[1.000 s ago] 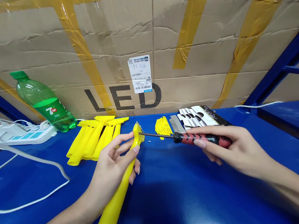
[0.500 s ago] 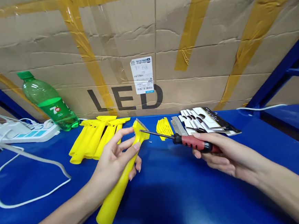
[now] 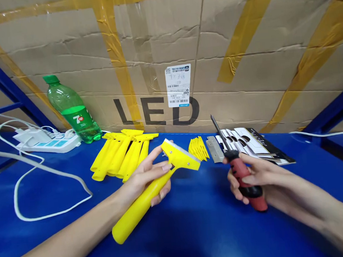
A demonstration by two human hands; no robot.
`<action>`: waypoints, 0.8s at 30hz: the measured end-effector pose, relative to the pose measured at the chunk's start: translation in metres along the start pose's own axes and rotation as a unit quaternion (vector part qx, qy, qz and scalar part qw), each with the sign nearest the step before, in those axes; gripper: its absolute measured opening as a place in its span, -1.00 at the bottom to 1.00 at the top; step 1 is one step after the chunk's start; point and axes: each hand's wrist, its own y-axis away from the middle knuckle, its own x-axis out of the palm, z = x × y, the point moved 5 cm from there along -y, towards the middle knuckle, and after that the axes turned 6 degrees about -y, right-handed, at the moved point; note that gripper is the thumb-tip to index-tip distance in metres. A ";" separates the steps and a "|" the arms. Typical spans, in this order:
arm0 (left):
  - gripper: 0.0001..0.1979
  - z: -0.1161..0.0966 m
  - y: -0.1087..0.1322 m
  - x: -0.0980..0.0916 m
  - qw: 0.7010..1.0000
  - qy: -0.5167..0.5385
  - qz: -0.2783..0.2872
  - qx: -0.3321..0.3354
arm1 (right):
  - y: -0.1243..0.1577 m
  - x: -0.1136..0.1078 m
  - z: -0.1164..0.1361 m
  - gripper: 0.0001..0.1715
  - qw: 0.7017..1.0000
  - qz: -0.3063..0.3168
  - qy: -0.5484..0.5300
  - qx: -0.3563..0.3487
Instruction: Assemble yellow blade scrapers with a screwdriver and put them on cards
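Note:
My left hand (image 3: pixel 145 178) is shut around a yellow plastic scraper (image 3: pixel 144 204), gripping it just below the wide head (image 3: pixel 181 155), whose metal-edged end points up and to the right. My right hand (image 3: pixel 253 181) grips a screwdriver with a red and black handle (image 3: pixel 242 178), its thin steel shaft (image 3: pixel 218 132) standing nearly upright. The screwdriver and scraper are apart. Behind the scraper lies a heap of yellow scraper handles (image 3: pixel 122 156). Close to my right hand are a small stack of ribbed yellow parts (image 3: pixel 198 149), a steel blade (image 3: pixel 214 149) and a stack of white card packaging (image 3: pixel 243 140).
The blue metal workbench (image 3: pixel 182 230) carries a green 7up bottle (image 3: pixel 73 110), a white power strip (image 3: pixel 51 146) with chargers, and loose white cables at the left. A taped cardboard box (image 3: pixel 153 46) stands behind, between blue rack uprights (image 3: pixel 333 111).
The screwdriver has turned from pointing left at the scraper head to nearly upright, and has moved apart from it. The scraper has swung flatter, with its head to the right. The view has shifted.

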 end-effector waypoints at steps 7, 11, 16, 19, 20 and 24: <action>-0.24 0.002 0.005 0.004 0.998 -0.026 0.052 -0.010 | -0.014 0.016 -0.010 -0.53 0.989 -0.065 0.136 -0.003; -0.19 0.005 0.004 0.006 0.997 -0.051 0.060 -0.019 | -0.019 0.024 -0.013 -0.53 0.993 -0.024 0.115 -0.009; -0.21 0.011 0.000 0.009 0.994 -0.071 0.070 -0.046 | -0.019 0.021 -0.013 -0.52 0.991 -0.039 0.122 -0.034; -0.36 0.015 0.000 0.009 0.993 -0.056 0.068 -0.078 | -0.021 0.014 -0.009 -0.51 0.989 -0.045 0.127 -0.054; -0.42 0.016 0.000 0.009 0.992 -0.054 0.071 -0.086 | -0.022 0.012 -0.009 -0.50 0.989 -0.048 0.127 -0.058; -0.54 0.015 0.000 0.016 0.992 -0.079 0.067 -0.079 | -0.023 0.000 -0.007 -0.52 0.989 -0.049 0.126 -0.062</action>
